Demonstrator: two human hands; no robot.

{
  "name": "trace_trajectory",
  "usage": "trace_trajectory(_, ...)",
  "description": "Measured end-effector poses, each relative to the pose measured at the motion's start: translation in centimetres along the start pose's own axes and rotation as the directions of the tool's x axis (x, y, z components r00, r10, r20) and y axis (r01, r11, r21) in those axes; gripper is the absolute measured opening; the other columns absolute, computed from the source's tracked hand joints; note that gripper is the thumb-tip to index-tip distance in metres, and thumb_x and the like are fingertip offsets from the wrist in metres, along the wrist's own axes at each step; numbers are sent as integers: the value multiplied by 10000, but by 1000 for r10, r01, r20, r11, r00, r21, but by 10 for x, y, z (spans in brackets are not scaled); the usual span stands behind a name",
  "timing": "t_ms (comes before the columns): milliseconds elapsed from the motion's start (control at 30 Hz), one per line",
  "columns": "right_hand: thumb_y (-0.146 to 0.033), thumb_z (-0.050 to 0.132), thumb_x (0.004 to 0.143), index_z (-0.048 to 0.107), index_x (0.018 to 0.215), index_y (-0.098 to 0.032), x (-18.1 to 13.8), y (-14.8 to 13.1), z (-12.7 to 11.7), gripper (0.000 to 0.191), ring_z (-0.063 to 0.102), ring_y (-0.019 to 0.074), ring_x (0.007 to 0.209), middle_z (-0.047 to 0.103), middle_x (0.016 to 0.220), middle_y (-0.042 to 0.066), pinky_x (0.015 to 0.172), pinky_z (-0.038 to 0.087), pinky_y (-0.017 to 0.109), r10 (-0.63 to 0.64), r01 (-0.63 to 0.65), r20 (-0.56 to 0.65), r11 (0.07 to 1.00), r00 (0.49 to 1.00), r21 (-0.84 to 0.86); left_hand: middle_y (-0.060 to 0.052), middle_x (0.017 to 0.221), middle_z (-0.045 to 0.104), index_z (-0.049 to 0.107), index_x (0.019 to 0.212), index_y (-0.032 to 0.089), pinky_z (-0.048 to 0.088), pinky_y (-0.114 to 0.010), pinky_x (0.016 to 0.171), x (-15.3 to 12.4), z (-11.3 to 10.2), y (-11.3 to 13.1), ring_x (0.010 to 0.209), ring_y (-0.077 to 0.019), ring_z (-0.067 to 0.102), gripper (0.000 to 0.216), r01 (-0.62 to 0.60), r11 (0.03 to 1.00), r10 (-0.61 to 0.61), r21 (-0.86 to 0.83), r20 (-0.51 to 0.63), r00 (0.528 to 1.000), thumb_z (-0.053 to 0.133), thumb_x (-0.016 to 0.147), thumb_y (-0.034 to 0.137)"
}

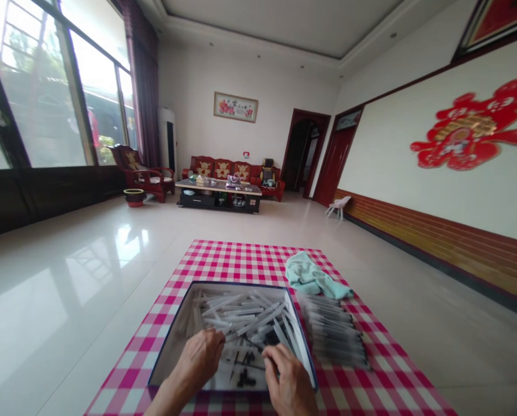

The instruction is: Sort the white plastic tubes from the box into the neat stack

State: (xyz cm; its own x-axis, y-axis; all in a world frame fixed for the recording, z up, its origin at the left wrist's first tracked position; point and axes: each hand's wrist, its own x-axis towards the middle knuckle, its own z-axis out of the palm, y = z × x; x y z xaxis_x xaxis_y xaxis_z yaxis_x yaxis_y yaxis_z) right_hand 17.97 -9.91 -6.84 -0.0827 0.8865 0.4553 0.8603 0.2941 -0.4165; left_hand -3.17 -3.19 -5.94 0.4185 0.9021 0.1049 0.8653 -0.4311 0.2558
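Note:
A shallow box [168, 346] with a dark blue rim holds a heap of translucent whitish tubes [236, 306] and, nearer me, small black parts [246, 378]. Over its left half, my left hand [200, 355] is closed, thumb and fingers pinched together; whatever they grip is too small or hidden. My right hand [286, 378] is over the near right part, fingertips pinched at the end of a thin black stick [253, 345] that points toward the left hand. Right of the box lies a blurred row of translucent tubes with black ends [336, 332].
A pink-and-white checked cloth [154, 329] covers the table. A crumpled mint-green towel [312, 277] lies behind the row of tubes. Farther off are a low coffee table [219, 186], a red wooden sofa [215, 164], an armchair [143, 173] and a small pale chair [339, 205].

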Motion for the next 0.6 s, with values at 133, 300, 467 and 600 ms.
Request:
trace_trajectory(133,-112,413,847,590,826,-235,2,0,-1,217,632,190,702,638,774,23,655,458,274,24,-24,52,1000,998,-8,-47,825,663,633,815,195,452,-245,653,1,-2,1,757,-176,654,209,-5,1000,4,21,5,1000,431,864,168)
trace_trajectory(300,-104,415,839,596,818,-235,5,-1,-3,224,635,191,712,648,779,23,662,450,271,52,-52,82,999,995,-6,-65,942,639,629,915,196,477,-264,716,7,-3,9,841,-181,640,192,-81,996,80,42,13,997,451,850,164)
trace_trajectory(467,-105,414,839,595,825,-231,5,-3,-5,220,631,186,718,649,793,21,645,426,263,87,-87,106,996,991,-6,-52,931,626,631,868,204,488,-270,745,21,4,23,854,-174,622,156,-209,976,204,57,72,976,477,847,197)
trace_trajectory(600,-93,405,833,595,818,-226,5,-4,-5,233,626,178,717,644,786,18,641,409,257,104,-103,128,995,986,-12,-81,929,628,641,840,181,500,-319,749,28,13,28,891,-216,611,132,-247,966,236,83,120,964,517,794,167)
